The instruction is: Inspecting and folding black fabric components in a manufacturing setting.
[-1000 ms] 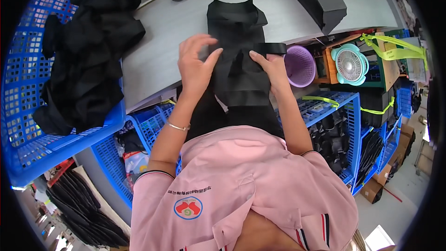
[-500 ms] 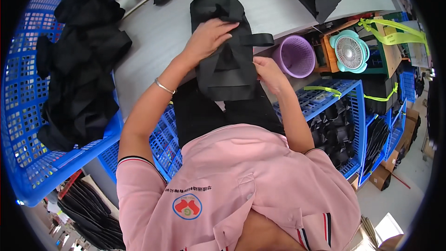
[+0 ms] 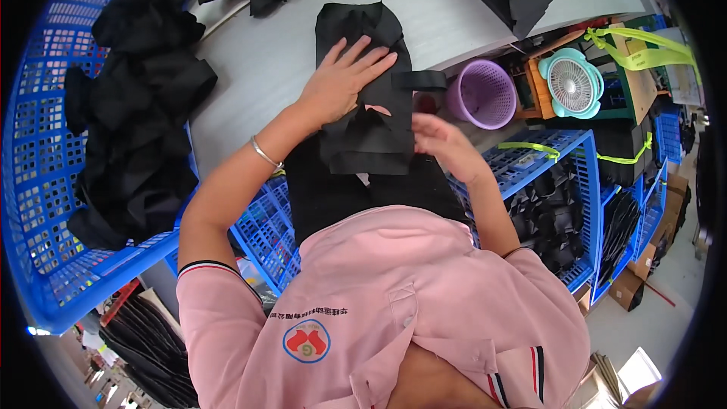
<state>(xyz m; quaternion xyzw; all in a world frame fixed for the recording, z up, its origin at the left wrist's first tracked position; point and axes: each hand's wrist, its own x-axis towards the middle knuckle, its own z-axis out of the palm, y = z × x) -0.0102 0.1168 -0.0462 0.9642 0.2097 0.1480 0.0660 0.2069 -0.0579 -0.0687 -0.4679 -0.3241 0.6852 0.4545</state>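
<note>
A flat black fabric piece (image 3: 371,144) hangs over the table's near edge toward my lap. A short black strap (image 3: 422,81) sticks out from its right side, and a gap in its middle shows a bit of pink. My left hand (image 3: 344,83) lies flat on the upper part, fingers spread. At the fabric's right edge is my right hand (image 3: 447,144), its fingers loosely bent and apart, with nothing visible between them. Whether its fingertips touch the edge is hard to see.
A blue basket (image 3: 91,288) heaped with black fabric (image 3: 144,98) stands at left. On the grey table (image 3: 250,68) lie more black pieces. At right are a purple bin (image 3: 485,95), a turquoise fan (image 3: 572,85) and blue crates (image 3: 587,204) of black pieces.
My left hand has flattened and spread over the fabric. My right hand has loosened from the right edge and shifted slightly down. The fabric sits a little lower and looks flatter at the top.
</note>
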